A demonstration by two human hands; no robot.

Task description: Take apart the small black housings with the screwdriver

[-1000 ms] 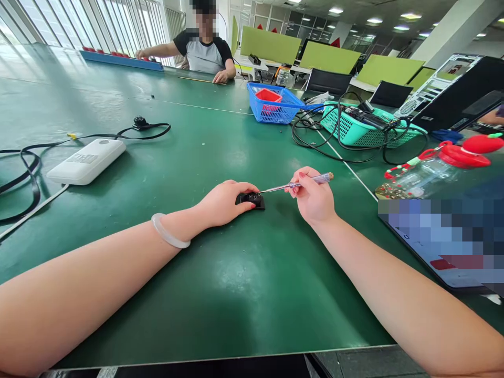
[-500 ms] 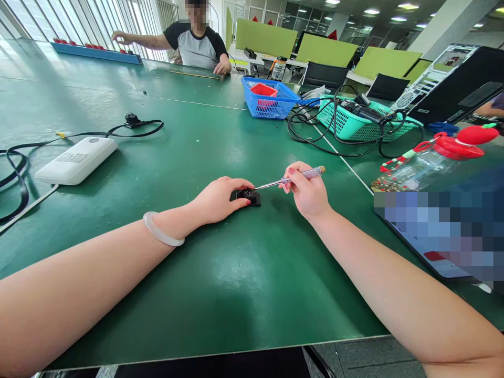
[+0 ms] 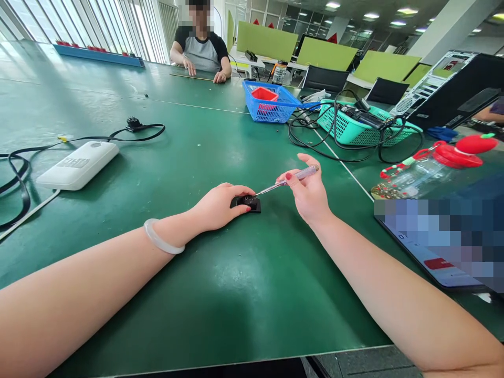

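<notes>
Right hand (image 3: 309, 197) is closed lightly around a clear-handled screwdriver (image 3: 308, 171), which is pinched by the thumb and fingers while one finger is lifted off the handle. Its long axis is slanted across the view: the handle end is set up and to the right, and the slim shaft is directed leftward and slightly toward the wearer. The tip is brought to the far right side of a small black part (image 3: 255, 207); whether contact is made cannot be told. By the left hand (image 3: 216, 206), that part is gripped between thumb and fingers on the green table (image 3: 236, 294), its long axis laid roughly left to right. The near table edge is set well apart from it, with green surface stretched between. On the right, room is bounded by a tablet (image 3: 444, 264); on the left, by a white box (image 3: 81, 167); beyond, by a blue basket (image 3: 271, 111).
</notes>
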